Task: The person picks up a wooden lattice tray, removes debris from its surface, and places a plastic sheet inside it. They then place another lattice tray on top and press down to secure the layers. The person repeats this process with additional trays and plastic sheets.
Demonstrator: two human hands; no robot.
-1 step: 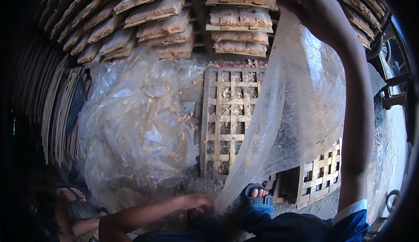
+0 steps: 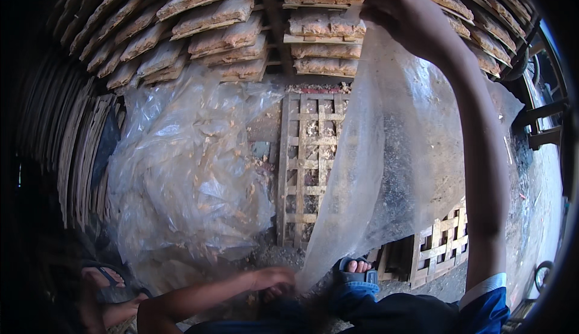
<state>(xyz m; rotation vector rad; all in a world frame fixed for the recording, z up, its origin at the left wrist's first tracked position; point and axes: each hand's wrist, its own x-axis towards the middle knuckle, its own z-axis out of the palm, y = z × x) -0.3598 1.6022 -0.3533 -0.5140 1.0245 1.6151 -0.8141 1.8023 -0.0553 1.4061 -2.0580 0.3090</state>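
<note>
Looking from the left side, I see a row of thin wooden frames (image 2: 66,153) leaning on edge in the dark, and near them, low in the view, a foot in a sandal (image 2: 99,277) that belongs to another person. Next to this lies a big heap of crumpled clear plastic (image 2: 187,171), with small crumbs sticking on it. Far above the heap, shelves carry many pale flat slabs (image 2: 211,14) on wooden boards, row after row.

My left hand (image 2: 274,280) is low and near, close to my body, with the fingers closed on the bottom edge of a clear plastic sheet (image 2: 398,153). A wooden lattice tray (image 2: 307,165) lies flat on the ground in the middle, just behind this hand, and crumbs are on it.

The plastic sheet is stretched from the left hand up to my right hand (image 2: 410,14), which is raised far and high, in front of the shelves, and it grips the top edge of the sheet in a closed fist. So the two hands are well apart, and the sheet hangs tight between them. Below the sheet my own foot in a blue sandal (image 2: 357,270) stands on the ground, and at the right a second lattice tray (image 2: 437,246) shows partly under the sheet
</note>
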